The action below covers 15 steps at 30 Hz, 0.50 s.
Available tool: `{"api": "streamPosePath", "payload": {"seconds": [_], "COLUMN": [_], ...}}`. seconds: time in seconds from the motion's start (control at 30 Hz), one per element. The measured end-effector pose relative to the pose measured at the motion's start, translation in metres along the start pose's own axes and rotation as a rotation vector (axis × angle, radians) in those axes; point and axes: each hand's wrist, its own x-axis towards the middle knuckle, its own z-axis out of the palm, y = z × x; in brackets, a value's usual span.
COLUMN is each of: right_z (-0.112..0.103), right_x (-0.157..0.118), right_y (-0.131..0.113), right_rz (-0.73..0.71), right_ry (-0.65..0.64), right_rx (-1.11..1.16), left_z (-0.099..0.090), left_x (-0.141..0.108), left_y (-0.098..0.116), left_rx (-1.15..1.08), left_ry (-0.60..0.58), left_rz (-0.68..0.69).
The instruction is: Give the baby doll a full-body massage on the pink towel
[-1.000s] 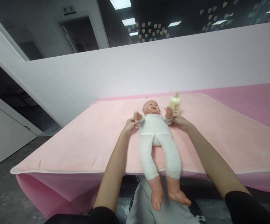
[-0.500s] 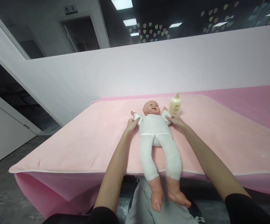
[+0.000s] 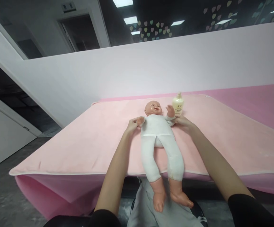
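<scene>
A baby doll (image 3: 157, 126) with a white cloth body lies face up on the pink mat (image 3: 99, 138), its feet hanging past the front edge. My left hand (image 3: 133, 124) is closed on the doll's arm at the left of the picture, near its small hand. On the other side, my right hand (image 3: 182, 121) pinches the doll's other arm, whose hand points upward. Just behind my right hand stands a pale yellow pump bottle (image 3: 178, 104).
A white wall (image 3: 132, 69) with dark glass above it rises behind the table. Pink cloth (image 3: 56, 192) hangs from the table's front edge. At the left is a white door (image 3: 4, 135). My lap is below the doll's feet.
The doll's left-side hand has come down and inward beside my left hand. Its other forearm is turned up more, with the hand raised in front of the bottle. Both my hands have shifted slightly.
</scene>
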Motion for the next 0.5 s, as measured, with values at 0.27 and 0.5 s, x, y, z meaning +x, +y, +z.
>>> {"api": "streamPosePath", "payload": {"seconds": [0.27,0.5], "right_z": [0.002,-0.004], "right_x": [0.017,0.001], "right_y": [0.017,0.006], "right_rz": [0.082,0.037], "right_ry": [0.144,-0.047], "right_rx": [-0.092,-0.047], "left_z": [-0.001,-0.005], "left_x": [0.01,-0.001], "left_y": [-0.008,0.002], "left_rx": [0.103,0.058], "left_ry": [0.138,-0.08], "left_rz": [-0.026,-0.032]}}
